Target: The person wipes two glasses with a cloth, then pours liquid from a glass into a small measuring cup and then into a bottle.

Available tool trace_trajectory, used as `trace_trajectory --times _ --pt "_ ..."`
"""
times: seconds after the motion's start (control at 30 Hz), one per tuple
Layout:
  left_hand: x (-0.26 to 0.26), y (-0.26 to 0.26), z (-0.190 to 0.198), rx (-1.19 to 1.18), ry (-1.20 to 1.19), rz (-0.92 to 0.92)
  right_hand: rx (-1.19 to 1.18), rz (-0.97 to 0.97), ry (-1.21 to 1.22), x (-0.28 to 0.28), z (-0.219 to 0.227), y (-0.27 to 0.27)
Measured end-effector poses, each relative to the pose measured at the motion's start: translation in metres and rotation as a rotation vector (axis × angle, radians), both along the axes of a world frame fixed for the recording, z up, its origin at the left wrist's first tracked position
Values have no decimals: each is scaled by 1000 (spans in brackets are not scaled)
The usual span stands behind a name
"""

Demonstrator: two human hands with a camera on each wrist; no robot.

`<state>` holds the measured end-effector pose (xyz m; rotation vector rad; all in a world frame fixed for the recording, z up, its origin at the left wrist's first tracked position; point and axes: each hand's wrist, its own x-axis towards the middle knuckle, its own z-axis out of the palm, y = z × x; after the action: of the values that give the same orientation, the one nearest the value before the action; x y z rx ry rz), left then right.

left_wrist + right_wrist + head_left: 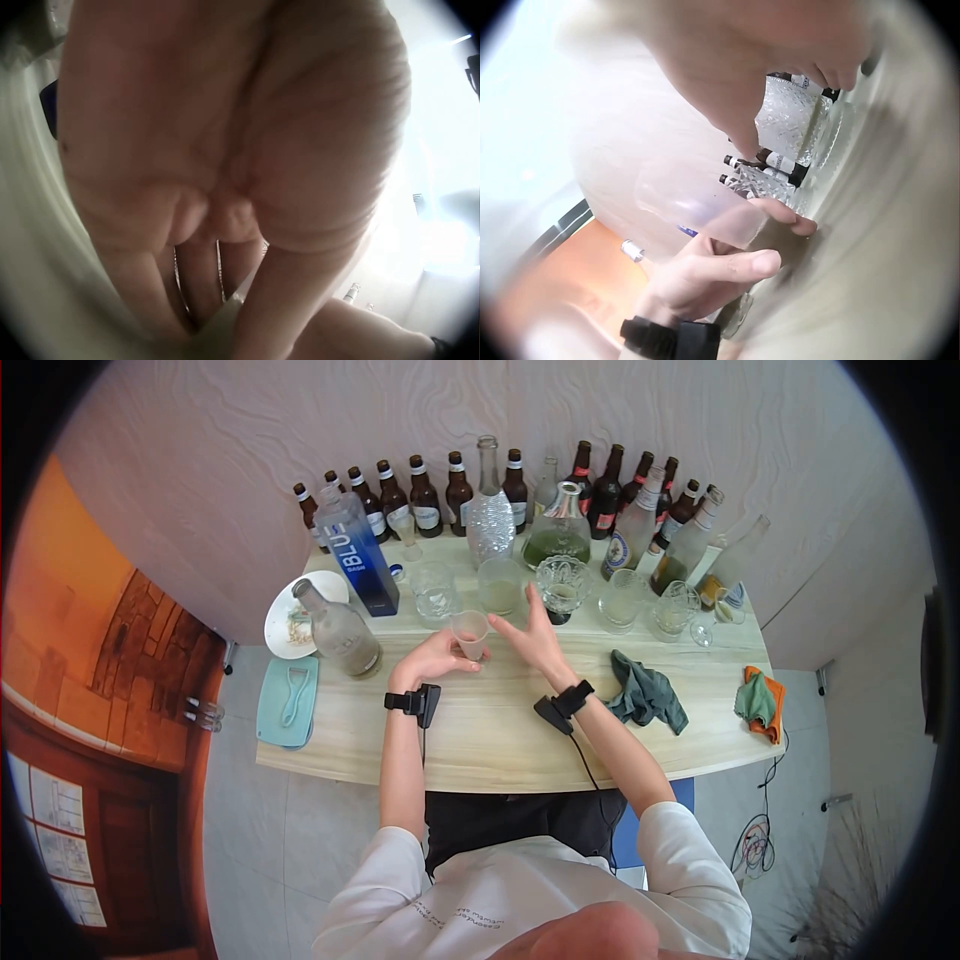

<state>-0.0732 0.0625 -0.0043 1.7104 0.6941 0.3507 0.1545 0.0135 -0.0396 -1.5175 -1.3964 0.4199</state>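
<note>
My left hand (436,656) holds a small translucent plastic cup (469,628) above the middle of the table, its fingers and thumb around the lower part. In the right wrist view the same cup (705,214) looks pale and see-through, upright between thumb and fingers. My right hand (538,645) is just right of the cup, fingers extended and nothing in its grasp. Its thumb points toward the cup's rim, while its fingertips reach near a cut-glass bowl (563,582). Behind the cup stands a glass tumbler (498,588). The left wrist view is mostly filled by the left palm (225,135).
Brown bottles (423,500) line the wall side. On the left are a blue bottle (362,560), a clear bottle (343,635), a white plate (335,586) and a peeler (296,697) on a light-blue board (275,725). A dark green cloth (645,695) lies to the right.
</note>
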Motion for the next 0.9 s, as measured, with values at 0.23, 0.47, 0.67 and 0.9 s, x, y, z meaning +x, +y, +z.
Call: trace_trajectory --times 0.23,0.47,0.67,0.9 --pt "-5 -8 -4 12 -14 100 26 -89 69 -21 26 39" --pt "-21 -9 -8 -48 -73 155 109 -101 26 -30 43 33" --pt "-20 -10 -7 -44 -68 152 232 -17 -95 -38 84 11" --pt "-20 -11 -6 -25 -42 153 333 54 -392 -40 109 -9"
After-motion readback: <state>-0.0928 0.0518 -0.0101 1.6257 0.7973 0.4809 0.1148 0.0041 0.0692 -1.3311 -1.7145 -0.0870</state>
